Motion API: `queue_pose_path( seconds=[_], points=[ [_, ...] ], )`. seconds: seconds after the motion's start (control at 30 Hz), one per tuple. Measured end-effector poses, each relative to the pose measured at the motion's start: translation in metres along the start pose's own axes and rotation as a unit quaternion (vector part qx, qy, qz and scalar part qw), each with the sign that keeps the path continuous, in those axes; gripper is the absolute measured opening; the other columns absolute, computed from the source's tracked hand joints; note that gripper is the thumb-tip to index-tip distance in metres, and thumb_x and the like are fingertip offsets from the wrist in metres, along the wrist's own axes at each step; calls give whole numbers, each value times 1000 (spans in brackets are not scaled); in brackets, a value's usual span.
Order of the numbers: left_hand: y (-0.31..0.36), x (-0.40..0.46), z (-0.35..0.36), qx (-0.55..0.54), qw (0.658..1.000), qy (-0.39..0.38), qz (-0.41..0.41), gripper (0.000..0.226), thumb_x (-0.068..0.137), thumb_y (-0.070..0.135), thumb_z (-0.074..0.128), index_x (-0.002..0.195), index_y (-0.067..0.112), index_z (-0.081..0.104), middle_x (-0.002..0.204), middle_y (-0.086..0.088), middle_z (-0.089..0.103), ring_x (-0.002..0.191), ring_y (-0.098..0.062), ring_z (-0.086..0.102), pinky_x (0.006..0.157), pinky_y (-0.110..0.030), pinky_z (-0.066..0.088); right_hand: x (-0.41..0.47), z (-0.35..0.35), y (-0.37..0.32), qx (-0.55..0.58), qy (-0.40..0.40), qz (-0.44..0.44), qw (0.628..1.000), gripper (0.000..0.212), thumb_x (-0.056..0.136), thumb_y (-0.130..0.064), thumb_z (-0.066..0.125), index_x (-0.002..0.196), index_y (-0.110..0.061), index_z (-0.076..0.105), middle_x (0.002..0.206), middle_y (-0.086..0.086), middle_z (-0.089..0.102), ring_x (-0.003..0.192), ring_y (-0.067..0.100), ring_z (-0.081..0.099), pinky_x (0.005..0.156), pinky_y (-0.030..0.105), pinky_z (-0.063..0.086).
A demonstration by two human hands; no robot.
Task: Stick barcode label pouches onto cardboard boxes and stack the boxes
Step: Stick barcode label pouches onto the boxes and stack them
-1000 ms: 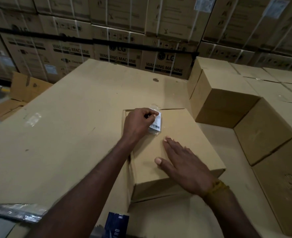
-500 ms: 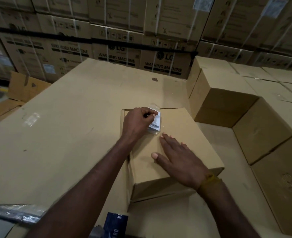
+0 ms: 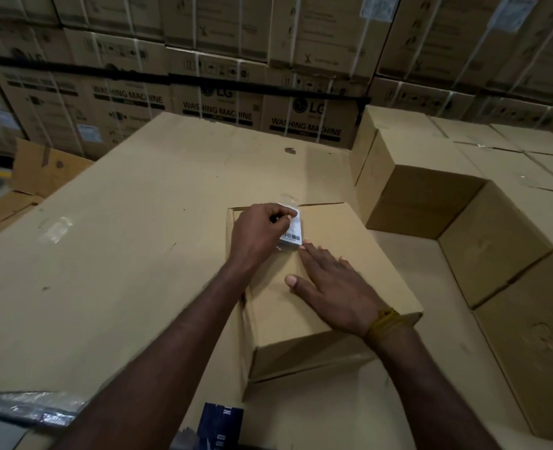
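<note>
Left hand: your left hand [image 3: 258, 233] pinches the clear plastic pouch with a white barcode label [image 3: 292, 232], fingers curled on its upper edge.
Right hand: your right hand [image 3: 332, 287] lies flat on the box top, fingertips touching the pouch's lower corner; a yellow thread band [image 3: 382, 323] circles the wrist.
Box: the small plain brown cardboard box [image 3: 350, 254] sits under both hands, beside a large flat cardboard surface [image 3: 112, 254].
Right side: plain brown cartons [image 3: 431, 190] stand stacked.
Background: printed washing machine cartons [image 3: 216, 99] form a wall.

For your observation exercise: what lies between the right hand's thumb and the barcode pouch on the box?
In the head view, only bare box top lies between the right hand's thumb and the pouch.
</note>
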State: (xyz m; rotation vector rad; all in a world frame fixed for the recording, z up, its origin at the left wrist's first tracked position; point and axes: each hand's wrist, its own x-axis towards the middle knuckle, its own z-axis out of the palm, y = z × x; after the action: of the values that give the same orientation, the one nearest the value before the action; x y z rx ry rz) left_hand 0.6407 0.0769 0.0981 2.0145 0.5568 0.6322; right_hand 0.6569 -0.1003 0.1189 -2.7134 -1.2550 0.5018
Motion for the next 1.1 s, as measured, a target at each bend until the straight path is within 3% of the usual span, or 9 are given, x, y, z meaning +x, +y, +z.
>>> queue_pose_path(
  seconds=[0.13,0.3,0.43,0.6,0.73,0.9,1.1],
  points=[
    [-2,1,0,-6,1000,6,2,20,89,24,65,102,25,80,79,5,69,62,-9,58,70,-42,58,-3,4,-3,2,9,11,1000,80,95,-68,16,159,-24,-1,166,-7,-8,152,12,-4,123,35,1],
    [-3,1,-1,-19,1000,17,-4,19,91,20,65,101,24,81,78,6,68,62,-8,57,69,-41,57,-45,9,-14,8,-24,4,1000,81,90,-71,12,158,-30,-6,163,-14,-15,150,6,-9,122,32,-2],
    [-4,3,0,-26,999,32,-4,20,91,15,64,102,22,80,90,0,74,68,-9,57,67,-31,50,-18,-2,-5,14,-28,2,1000,76,96,-67,16,159,-28,-1,165,-12,-9,151,8,-5,122,33,0],
    [-2,1,-1,-40,998,44,-1,25,92,12,61,106,21,79,98,6,75,82,-7,62,69,-17,45,-3,0,-6,-6,-6,12,1000,80,96,-68,17,159,-23,-2,165,-6,-11,152,12,-6,123,35,-1],
    [-5,2,-2,-42,999,33,-3,27,92,12,60,107,24,78,99,5,75,81,-9,64,69,-25,45,-37,10,-21,-11,-20,-17,1000,82,91,-72,13,158,-29,-6,163,-12,-16,151,8,-12,118,29,-7],
    [-4,3,2,-48,999,25,-8,29,89,11,59,105,26,78,97,10,75,83,-11,66,74,-33,52,-7,-3,0,-9,-15,-50,999,74,96,-66,19,158,-31,0,165,-13,-7,152,10,-5,122,33,-1],
    [-3,0,-1,-58,998,31,-15,29,90,10,59,106,26,78,97,10,74,86,-12,67,77,-37,54,14,-26,52,-22,86,189,978,81,93,-72,13,159,-25,9,166,8,-7,152,26,-8,122,50,2]
  ],
)
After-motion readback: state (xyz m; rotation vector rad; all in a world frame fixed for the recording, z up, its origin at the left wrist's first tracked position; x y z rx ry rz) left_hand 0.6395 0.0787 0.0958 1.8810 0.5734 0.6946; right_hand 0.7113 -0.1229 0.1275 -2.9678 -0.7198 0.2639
